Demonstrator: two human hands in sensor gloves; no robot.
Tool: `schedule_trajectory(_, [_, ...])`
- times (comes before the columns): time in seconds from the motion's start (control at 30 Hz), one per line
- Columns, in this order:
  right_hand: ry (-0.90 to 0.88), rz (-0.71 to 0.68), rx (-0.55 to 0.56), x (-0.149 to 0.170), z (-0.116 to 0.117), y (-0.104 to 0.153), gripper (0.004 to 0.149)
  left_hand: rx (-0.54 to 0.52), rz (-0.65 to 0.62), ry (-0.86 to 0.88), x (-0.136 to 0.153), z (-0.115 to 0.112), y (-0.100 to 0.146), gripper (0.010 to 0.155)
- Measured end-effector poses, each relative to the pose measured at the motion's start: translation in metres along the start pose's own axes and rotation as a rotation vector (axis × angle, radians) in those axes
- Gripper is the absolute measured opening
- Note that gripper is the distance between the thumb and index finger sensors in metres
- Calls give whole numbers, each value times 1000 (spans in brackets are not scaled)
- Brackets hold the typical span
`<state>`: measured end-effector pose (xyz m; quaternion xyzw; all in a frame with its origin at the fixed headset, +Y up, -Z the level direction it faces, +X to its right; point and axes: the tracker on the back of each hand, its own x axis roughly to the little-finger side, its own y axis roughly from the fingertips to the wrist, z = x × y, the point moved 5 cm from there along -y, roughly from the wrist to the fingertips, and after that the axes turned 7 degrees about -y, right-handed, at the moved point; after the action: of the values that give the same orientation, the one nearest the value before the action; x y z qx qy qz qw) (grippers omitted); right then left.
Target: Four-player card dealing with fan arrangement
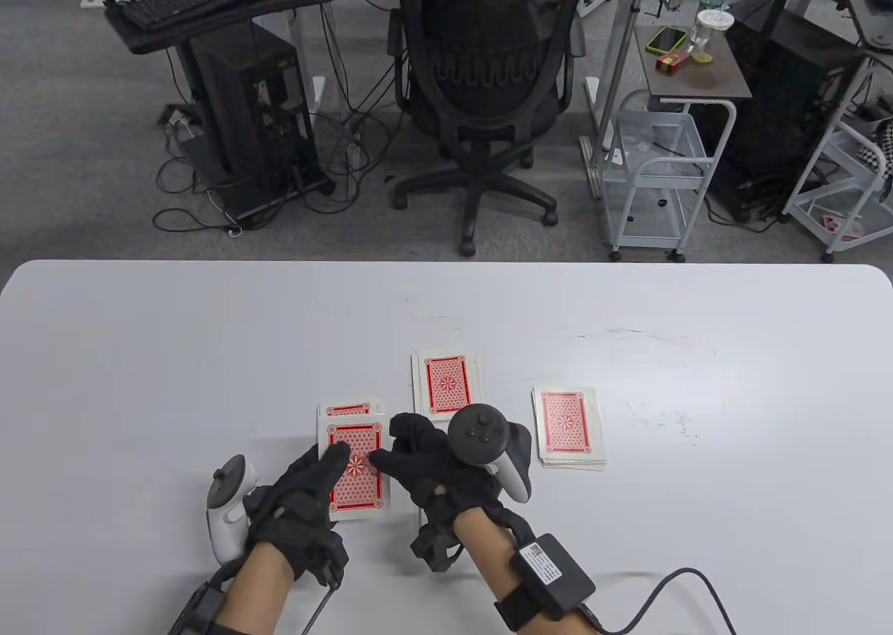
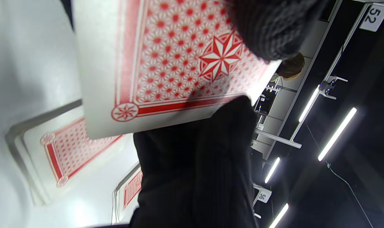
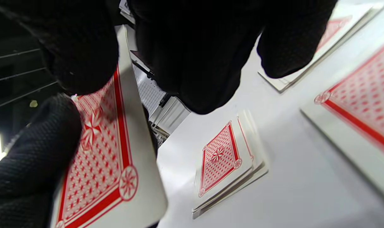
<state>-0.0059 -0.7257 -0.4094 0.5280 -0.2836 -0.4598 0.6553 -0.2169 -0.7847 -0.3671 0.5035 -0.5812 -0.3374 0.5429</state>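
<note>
The held deck [image 1: 356,471] sits half under both gloves, its near end covered. The pile [image 1: 349,409] behind it shows only a strip. The middle pile [image 1: 446,382] loses its near edge behind the right hand [image 1: 436,464]. Card faces are unseen; counts can't be told.

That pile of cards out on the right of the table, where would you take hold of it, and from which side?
The right pile lies flat, face down, its edges roughly squared. Best is probably a grip from above across its two long edges, thumb on one and fingers on the other. The right hand is nearer, though it and the left hand are busy with the held card.
</note>
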Motion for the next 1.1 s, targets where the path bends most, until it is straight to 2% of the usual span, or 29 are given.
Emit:
schedule_trajectory(0.1, [-85,-5,13,4,0,-1,54,-14,9,-28,0,1,0,44])
schedule_trajectory(0.23, [-100,-1,20,7,-6,-1,55,8,12,10,2,0,-1,44])
schedule_trajectory(0.4, [-207,21,-24,16,-15,-4,62,31,5,41,1,1,-1,45])
schedule_trajectory(0.6, [-175,70,8,30,-46,1,65,-33,12,71,1,23,0,44])
schedule_trajectory(0.7, [-28,117,37,38,-63,5,69,-94,16,70,2,39,1,45])
schedule_trajectory(0.77, [82,159,25,45,-65,6,72,-108,21,71,3,43,1,44])
schedule_trajectory(0.87, [262,231,1,57,-59,6,76,-116,27,66,4,45,0,45])
schedule_trajectory(1.0, [660,279,20,61,-44,2,79,-121,24,55,4,45,1,44])
schedule_trajectory(1.1, [847,291,13,62,-33,0,79,-123,22,53,5,46,0,44])
